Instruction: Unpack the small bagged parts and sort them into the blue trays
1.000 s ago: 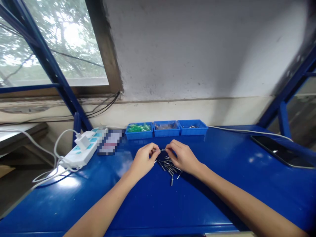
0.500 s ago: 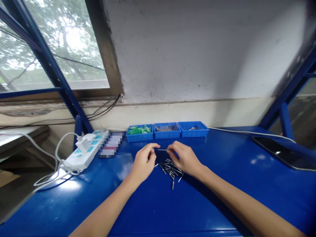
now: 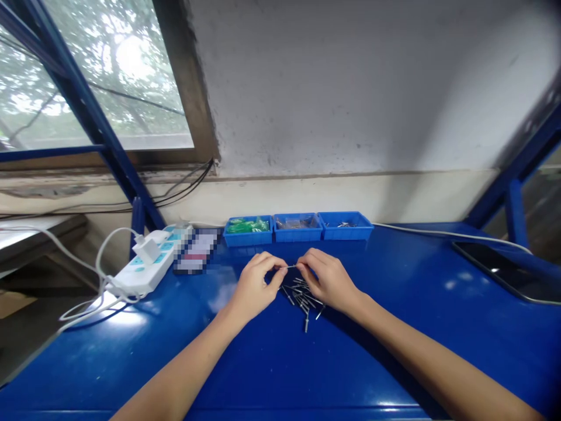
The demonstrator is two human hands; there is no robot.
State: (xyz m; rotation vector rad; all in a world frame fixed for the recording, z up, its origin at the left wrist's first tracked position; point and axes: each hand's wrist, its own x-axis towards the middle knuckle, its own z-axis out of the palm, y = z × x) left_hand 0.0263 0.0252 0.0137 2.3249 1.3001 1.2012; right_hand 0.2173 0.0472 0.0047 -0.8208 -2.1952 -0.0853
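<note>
Between my two hands a thin metal blind rivet is held level above the table. My left hand pinches its left end between thumb and forefinger. At the right end, the fingertips of my right hand are closed on the same rivet. Just below lies a loose pile of blind rivets on the blue table, pointing various ways, partly hidden by my right hand.
Behind my hands stand three blue bins: one with green bagged pieces, one with a clear bag, one with small metal parts. A white power strip and a blurred phone lie left; a dark phone lies right.
My left hand has closed its thumb and forefinger on the rivet's free left end. My right hand keeps hold of the other end. The view has shifted slightly.
</note>
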